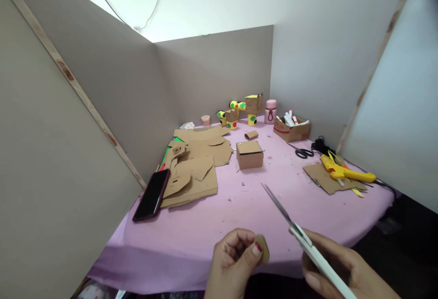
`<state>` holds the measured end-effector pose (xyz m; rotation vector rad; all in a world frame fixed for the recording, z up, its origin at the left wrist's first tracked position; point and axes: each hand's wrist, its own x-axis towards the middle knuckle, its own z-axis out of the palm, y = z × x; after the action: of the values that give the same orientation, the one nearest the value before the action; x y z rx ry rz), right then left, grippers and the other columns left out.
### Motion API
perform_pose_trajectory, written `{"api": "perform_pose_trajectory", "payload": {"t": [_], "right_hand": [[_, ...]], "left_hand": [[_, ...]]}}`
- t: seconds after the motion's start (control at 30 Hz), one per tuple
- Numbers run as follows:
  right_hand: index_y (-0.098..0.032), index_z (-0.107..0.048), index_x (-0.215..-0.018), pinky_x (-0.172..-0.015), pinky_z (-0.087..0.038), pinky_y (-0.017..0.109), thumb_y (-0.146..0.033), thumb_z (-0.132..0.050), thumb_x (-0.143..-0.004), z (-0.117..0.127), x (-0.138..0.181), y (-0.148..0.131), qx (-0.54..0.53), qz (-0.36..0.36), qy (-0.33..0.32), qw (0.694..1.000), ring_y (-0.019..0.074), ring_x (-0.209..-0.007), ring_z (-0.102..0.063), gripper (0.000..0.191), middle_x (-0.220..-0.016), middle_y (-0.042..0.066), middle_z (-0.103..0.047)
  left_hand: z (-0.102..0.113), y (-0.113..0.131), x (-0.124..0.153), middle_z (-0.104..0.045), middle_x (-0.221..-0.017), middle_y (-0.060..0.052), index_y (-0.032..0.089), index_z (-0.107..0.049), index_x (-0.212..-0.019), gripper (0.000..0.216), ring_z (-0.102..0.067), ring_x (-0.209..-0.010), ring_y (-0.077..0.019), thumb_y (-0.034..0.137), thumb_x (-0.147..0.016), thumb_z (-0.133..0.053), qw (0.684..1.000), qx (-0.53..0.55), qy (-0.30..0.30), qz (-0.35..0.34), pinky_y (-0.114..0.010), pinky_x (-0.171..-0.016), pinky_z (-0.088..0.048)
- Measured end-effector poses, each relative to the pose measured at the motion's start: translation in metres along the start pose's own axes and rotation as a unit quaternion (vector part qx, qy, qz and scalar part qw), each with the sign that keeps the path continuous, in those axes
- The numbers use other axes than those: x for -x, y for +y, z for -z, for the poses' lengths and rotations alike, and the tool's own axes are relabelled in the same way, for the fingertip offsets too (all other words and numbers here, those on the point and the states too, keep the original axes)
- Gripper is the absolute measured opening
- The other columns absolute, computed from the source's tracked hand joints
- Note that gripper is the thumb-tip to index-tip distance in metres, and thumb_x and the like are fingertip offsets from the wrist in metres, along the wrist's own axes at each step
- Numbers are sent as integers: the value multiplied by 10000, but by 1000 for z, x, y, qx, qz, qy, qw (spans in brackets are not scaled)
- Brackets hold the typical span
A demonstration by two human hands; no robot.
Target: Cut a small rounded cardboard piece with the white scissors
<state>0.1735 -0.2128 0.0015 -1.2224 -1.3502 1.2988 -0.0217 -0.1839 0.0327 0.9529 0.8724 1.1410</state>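
Note:
My left hand [234,260] is closed near the table's front edge, pinching a small rounded cardboard piece [263,249] between thumb and fingers. To its right, my right hand [337,262] is wrapped around the white handle of a utility knife [310,246]. Its long thin metal blade points up and to the left, over the table and away from the cardboard piece. Beyond both hands stands a small cardboard box [250,158] with a dark line along the edge of its top.
Cardboard sheets [201,189] and a phone [152,195] lie at left. On the right are a yellow glue gun [345,172], black-handled scissors [303,153] and a box of markers [297,132]. Yellow spotted cardboard figures [252,107] and a pink bottle [270,112] stand behind, within grey partitions [215,70].

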Motion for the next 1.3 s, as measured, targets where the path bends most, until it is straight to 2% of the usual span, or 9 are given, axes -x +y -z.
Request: {"api": "perform_pose_trajectory", "payload": {"t": [0.27,0.5,0.67,0.77,0.83,0.93,1.03,1.17,1.3], "right_hand": [[-177,-523,-1130,-598,-418,222,-125,-672,-677,-35,-26,-27,-115,4,39,993,106,-593,-519,479,-648,-69,-540],[-140,-511,-1086,-571,-398,231,-123,-669,-579,-40,-33,-26,-131,-9,109,985,107,-538,-493,531,-568,-89,-521],[-122,-504,-1073,-608,-408,259,-177,-677,-532,-40,-41,-23,-135,-19,132,982,136,-565,-521,570,-567,-68,-550],[-113,-477,-1103,-601,-410,256,-191,-677,-549,-38,-44,-16,-134,-21,134,982,136,-569,-518,594,-577,-69,-539],[-116,-462,-1122,-613,-415,250,-198,-674,-579,-38,-44,-13,-132,-18,130,982,130,-583,-517,589,-600,-65,-542],[-126,-452,-1139,-626,-428,251,-214,-663,-614,-39,-44,-11,-128,-12,117,985,129,-591,-526,572,-619,-57,-563],[-144,-488,-1118,-577,-436,241,-196,-665,-604,-38,-41,-9,-118,-8,104,987,123,-551,-521,546,-589,-73,-544],[-158,-567,-1092,-570,-465,232,-139,-663,-601,-26,-31,2,-76,-1,81,994,128,-548,-550,501,-611,-54,-581],[-203,-582,-1169,-785,-490,224,-127,-612,-687,-3,-11,15,119,28,12,992,184,-857,-643,489,-989,40,-689]], "left_hand": [[-1,-14,-6,-608,-544,2,113,-658,-651,213,-499,-520,-79,311,-656,-738,999,15,-40,26,-191,-524,-372],[14,-32,-23,-674,-618,-22,138,-623,-747,253,-609,-549,-123,376,-687,-682,994,-83,19,66,-211,-532,-441],[32,-38,-49,-691,-701,-82,139,-643,-783,192,-628,-660,-208,318,-731,-594,968,-246,45,-10,-340,-662,-482],[30,-32,-51,-627,-1092,-129,167,-665,-975,302,-504,-1073,-278,256,-689,-629,944,-307,82,-94,-414,-970,-321],[22,-31,-46,-559,-1203,-116,194,-656,-1028,321,-400,-1185,-278,271,-720,-607,926,-337,91,-144,-412,-1022,-248],[8,-38,-37,-658,-942,-84,185,-655,-965,262,-578,-864,-217,348,-775,-577,973,-224,19,-57,-350,-787,-428],[0,-48,-31,-596,-592,1,141,-625,-718,236,-511,-550,-112,372,-703,-668,996,-64,-46,40,-235,-551,-388],[-1,-44,-23,-608,-561,3,142,-575,-655,264,-502,-535,-96,372,-673,-701,999,-25,-33,26,-213,-529,-354],[-1,-27,-14,-593,-557,17,140,-599,-667,204,-489,-540,-91,319,-698,-691,999,-20,-26,-4,-214,-563,-369]]}}
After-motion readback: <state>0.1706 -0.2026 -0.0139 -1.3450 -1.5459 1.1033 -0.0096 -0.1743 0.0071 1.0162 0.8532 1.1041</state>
